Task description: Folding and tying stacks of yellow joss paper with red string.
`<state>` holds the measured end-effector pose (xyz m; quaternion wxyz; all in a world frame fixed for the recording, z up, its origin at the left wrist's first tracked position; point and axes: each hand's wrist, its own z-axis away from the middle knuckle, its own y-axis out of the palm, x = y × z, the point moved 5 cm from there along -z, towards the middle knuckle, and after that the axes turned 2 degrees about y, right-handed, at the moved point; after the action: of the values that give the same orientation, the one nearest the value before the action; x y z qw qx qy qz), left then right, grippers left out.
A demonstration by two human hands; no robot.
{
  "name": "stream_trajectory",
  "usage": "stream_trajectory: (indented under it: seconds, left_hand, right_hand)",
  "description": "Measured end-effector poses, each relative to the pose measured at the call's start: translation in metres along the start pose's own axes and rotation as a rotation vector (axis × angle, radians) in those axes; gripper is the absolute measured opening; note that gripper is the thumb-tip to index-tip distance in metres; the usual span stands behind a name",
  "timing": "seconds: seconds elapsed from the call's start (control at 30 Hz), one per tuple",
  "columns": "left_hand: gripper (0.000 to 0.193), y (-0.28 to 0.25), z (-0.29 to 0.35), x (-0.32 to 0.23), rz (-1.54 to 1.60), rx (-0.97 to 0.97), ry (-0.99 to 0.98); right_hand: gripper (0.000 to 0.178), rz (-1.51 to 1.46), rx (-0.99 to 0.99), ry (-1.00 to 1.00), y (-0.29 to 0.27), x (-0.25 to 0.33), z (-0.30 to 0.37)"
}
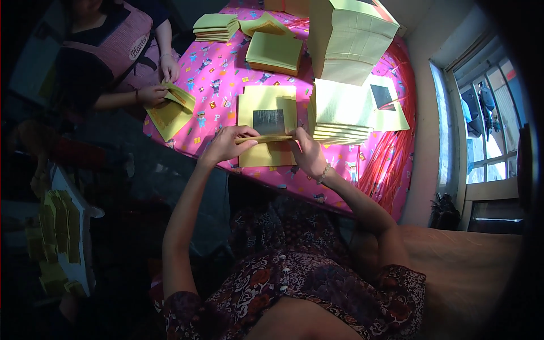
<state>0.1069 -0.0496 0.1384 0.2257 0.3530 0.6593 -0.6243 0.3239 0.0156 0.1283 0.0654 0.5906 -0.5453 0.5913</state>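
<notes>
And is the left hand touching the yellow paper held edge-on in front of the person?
Touching. The head view shows the left hand gripping the left end of the yellow paper, thumb on the near side, fingers on the far side.

In the upper left of the frame, a pale oval patch [138, 46] on a pink, finely patterned fabric apron [120, 39] bears one short word in dark lettering. Near the centre, a bright pink printed tablecloth [229, 85] shows pale single capital letters [223, 119] and small orange-yellow squares [212, 103] marked with a digit.
</notes>
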Motion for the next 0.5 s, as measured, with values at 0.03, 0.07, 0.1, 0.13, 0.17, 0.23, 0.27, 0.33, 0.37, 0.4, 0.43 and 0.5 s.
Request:
stream_trajectory:
  seconds: [0.03,0.07,0.1,0.13,0.17,0.23,0.27,0.33,0.37,0.4,0.43,0.5]
  left_hand:
    - [0.021,-0.001,0.005,0.005,0.034,-0.014,-0.066]
    - [0.023,-0.002,0.009,0.012,0.070,-0.028,-0.132]
    - [0.029,-0.004,0.011,0.016,0.008,-0.036,-0.122]
    - [0.029,0.001,0.012,0.021,0.013,-0.019,-0.137]
    - [0.029,0.000,0.012,0.023,0.017,-0.106,-0.099]
    - [0.021,-0.001,0.015,0.029,0.116,-0.311,-0.109]
    - [0.021,-0.003,0.014,0.028,0.120,-0.353,-0.045]
    - [0.024,-0.001,0.011,0.040,-0.039,-0.284,-0.256]
    - [0.028,-0.003,0.008,0.043,-0.066,-0.275,-0.277]
    - [0.028,-0.004,0.004,0.044,-0.065,-0.275,-0.275]
    - [0.028,-0.005,0.000,0.049,-0.026,-0.280,-0.323]
    - [0.029,-0.003,-0.009,0.054,0.015,-0.283,-0.369]
  right_hand:
    - [0.016,0.002,-0.002,0.011,0.000,-0.001,0.000]
    - [0.018,0.035,0.017,0.053,0.002,-0.004,0.001]
    - [0.021,0.071,0.028,0.091,0.004,-0.007,0.000]
    - [0.021,0.068,0.035,0.095,0.006,-0.008,0.000]
    - [0.025,0.009,0.007,0.096,0.008,-0.010,-0.001]
    - [0.036,-0.048,-0.083,0.028,0.010,-0.010,-0.006]
    - [0.039,-0.138,-0.111,0.011,0.012,-0.011,-0.009]
    - [0.044,-0.249,-0.168,-0.033,0.014,-0.014,-0.015]
    - [0.045,-0.182,-0.166,-0.022,0.017,-0.016,-0.019]
    - [0.045,-0.130,-0.163,0.031,0.018,-0.020,-0.022]
    - [0.035,-0.082,-0.167,0.002,0.019,-0.019,-0.025]
    - [0.028,-0.075,-0.119,0.129,0.023,-0.026,-0.031]
